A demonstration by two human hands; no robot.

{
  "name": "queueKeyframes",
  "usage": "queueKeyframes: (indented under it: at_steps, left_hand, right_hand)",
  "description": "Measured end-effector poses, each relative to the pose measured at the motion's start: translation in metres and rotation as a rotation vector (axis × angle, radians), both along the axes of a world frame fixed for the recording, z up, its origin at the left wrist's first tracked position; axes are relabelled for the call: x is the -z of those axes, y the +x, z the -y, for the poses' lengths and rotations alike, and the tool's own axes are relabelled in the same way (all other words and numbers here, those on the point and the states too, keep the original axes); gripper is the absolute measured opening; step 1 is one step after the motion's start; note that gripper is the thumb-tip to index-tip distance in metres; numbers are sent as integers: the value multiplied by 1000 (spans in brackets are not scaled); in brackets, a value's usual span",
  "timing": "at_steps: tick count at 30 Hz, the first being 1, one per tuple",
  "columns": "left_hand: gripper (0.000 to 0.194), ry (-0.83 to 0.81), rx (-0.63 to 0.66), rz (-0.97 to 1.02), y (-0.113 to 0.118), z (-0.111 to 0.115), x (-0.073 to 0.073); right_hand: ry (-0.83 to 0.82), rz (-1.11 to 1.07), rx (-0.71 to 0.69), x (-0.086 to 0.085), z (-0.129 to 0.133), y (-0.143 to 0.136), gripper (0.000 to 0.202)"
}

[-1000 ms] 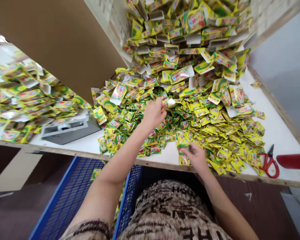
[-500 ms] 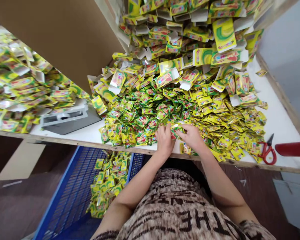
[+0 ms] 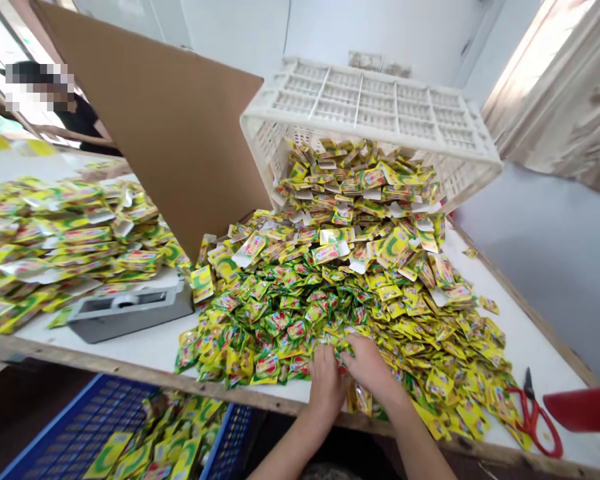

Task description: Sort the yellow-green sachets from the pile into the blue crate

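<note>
My left hand point(image 3: 327, 379) is at the near edge of the pile, its fingers curled closed around a small printed packet point(image 3: 342, 364). Close beside it, my right hand point(image 3: 373, 371) pinches the same packet from the other side. My fingers cover most of the packet. Beyond my hands spreads a heap of small sealed sachets, green with red point(image 3: 280, 321) on the left and mostly yellow point(image 3: 445, 340) on the right. Several flat yellow cartons point(image 3: 330, 251) with white open flaps lie on the back of the heap.
A white crate point(image 3: 365, 100) lies on its side, cartons spilling out. A cardboard sheet point(image 3: 180, 127) stands left, near a grey tape dispenser point(image 3: 130, 310). Red-handled scissors point(image 3: 533, 417) and a red object point(image 3: 585, 408) are right. Below is a blue basket point(image 3: 75, 427). A person point(image 3: 75, 113) is far left.
The view has tilted up, bringing the crate, curtain and other person into sight. My hands stay together at the pile's near edge, still around the small packet.
</note>
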State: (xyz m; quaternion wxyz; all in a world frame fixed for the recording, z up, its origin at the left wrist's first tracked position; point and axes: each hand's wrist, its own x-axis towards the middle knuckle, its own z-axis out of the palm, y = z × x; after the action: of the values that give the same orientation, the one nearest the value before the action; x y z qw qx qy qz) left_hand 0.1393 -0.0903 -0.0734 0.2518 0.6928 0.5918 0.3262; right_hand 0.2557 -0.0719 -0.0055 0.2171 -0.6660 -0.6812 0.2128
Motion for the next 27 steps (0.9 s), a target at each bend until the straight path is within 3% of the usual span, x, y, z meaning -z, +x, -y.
queueKeyframes:
  at_steps: [3, 5, 9, 11, 14, 17, 19, 21, 23, 25, 27]
  left_hand:
    - [33, -105, 131, 367, -7, -2, 2]
    - [27, -218, 194, 589, -14, -4, 1]
    - [33, -435, 269, 901, -27, -6, -4]
    - [36, -496, 293, 958, -32, -6, -8]
    - [38, -532, 323, 985, -35, -6, -13]
    - [39, -510, 332, 997, -35, -5, -16]
    - [40, -501, 330, 988, -35, -4, -18]
    - [40, -502, 312, 967, -36, -2, -21]
    - [38, -526, 274, 965, -38, 0, -24]
    - [37, -601, 240, 1016, -41, 0, -27]
    - [30, -722, 226, 1083, -43, -2, -30]
  right_hand:
    - [57, -128, -14, -3, -1, 5, 26]
    - [84, -154, -62, -1, 1, 7, 20]
    - [78, -133, -172, 6, 11, 7, 26]
    - [91, -153, -176, 7, 15, 7, 27]
    - [156, -116, -189, 8, 19, 8, 9]
    - [155, -64, -292, 8, 22, 10, 16]
    - [127, -147, -317, 10, 26, 13, 21]
    - [146, -328, -177, 14, 31, 14, 22]
    - [131, -548, 70, 19, 37, 14, 23]
    - [-16, -768, 237, 24, 43, 11, 27]
    - [-210, -937, 261, 27, 48, 8, 30]
